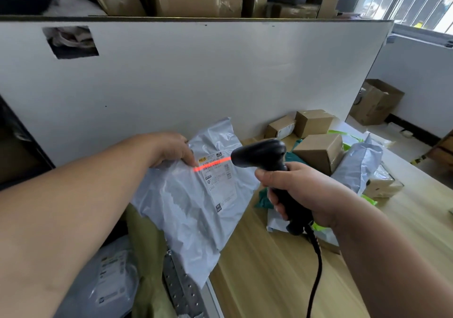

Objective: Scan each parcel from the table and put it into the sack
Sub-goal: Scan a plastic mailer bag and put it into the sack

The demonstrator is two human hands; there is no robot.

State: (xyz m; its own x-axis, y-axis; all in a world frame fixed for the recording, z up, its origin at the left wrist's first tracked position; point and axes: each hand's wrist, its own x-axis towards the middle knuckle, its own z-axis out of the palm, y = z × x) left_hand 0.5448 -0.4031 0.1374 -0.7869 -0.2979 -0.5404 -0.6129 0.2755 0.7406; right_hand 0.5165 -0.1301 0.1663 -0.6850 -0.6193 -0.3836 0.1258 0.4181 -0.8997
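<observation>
My left hand (pixel 171 149) grips the upper left edge of a grey plastic mailer parcel (pixel 191 205) and holds it up over the table's left end. A white shipping label (pixel 219 178) faces me, and a red scan line crosses its top. My right hand (pixel 301 190) is closed around the handle of a black barcode scanner (pixel 259 154), whose head points left at the label from close by. The scanner's black cable hangs down over the wooden table (pixel 282 276). The olive-green sack (pixel 144 256) stands open below the parcel, with another grey mailer (pixel 110 278) lying inside it.
Several cardboard boxes (pixel 318 151) and grey and green mailers (pixel 358 165) lie piled on the table to the right. A white partition (pixel 196 77) rises behind, with more boxes above it. A perforated metal bracket (pixel 179 286) runs along the table's left edge.
</observation>
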